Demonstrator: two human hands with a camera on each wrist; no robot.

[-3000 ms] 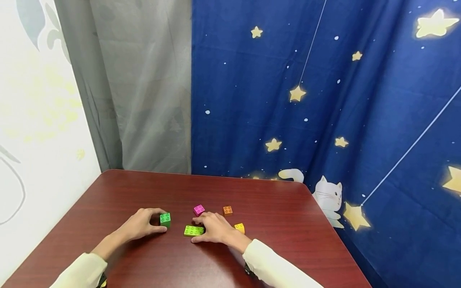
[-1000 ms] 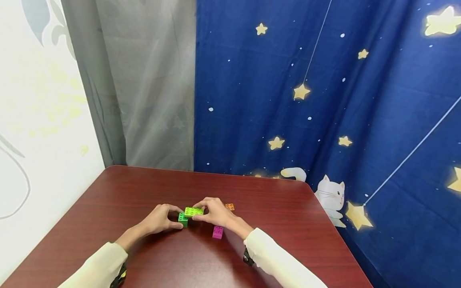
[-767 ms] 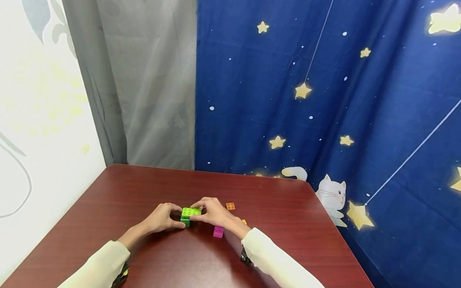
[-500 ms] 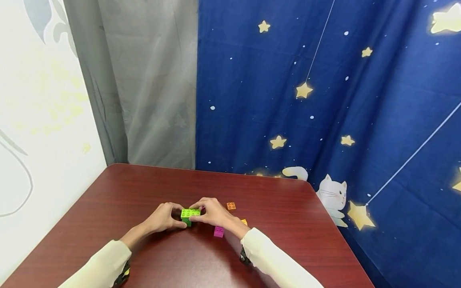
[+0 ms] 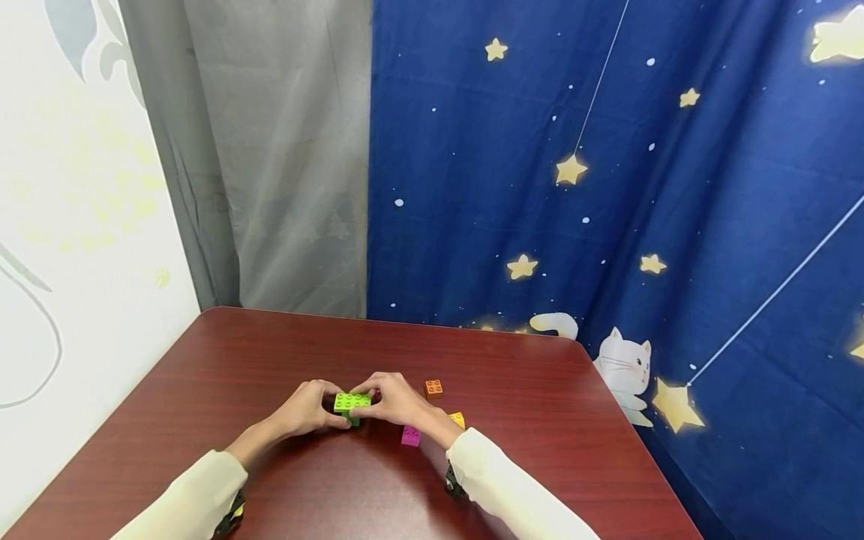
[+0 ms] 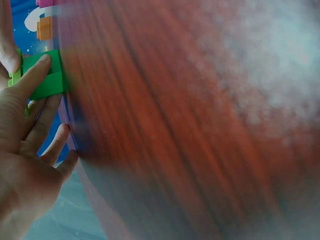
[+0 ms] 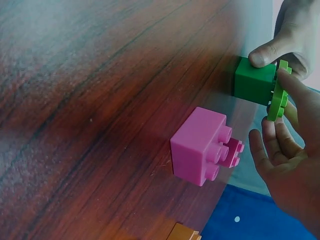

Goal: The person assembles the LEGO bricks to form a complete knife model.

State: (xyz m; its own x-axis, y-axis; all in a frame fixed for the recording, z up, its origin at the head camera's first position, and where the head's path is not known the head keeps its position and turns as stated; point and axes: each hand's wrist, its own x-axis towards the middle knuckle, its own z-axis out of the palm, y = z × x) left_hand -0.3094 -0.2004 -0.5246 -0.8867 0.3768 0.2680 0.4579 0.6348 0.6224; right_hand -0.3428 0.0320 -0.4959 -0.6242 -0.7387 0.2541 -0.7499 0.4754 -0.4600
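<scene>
My left hand (image 5: 306,409) grips a dark green building brick (image 7: 252,82) between thumb and fingers, low at the table. Over its studs lies a thinner lime green brick (image 5: 352,403) with two rows of studs, which my right hand (image 5: 394,402) pinches at its right end. The lime brick reaches a little left of the green one. In the right wrist view a narrow gap with studs shows between the two, so whether they are fully joined I cannot tell. The left wrist view shows the green brick (image 6: 46,80) under the left thumb.
A magenta brick (image 5: 411,436) stands below the right wrist, and a second magenta brick (image 7: 232,154) is mostly hidden behind the right hand. An orange brick (image 5: 433,388) lies farther back. A yellow brick (image 5: 457,419) is partly covered by the right forearm. Everything rests on a reddish-brown table (image 5: 324,487).
The left hand has brought the green brick rightward. The right hand has lifted the lime brick from the table onto the green one, then shifted it slightly left.
</scene>
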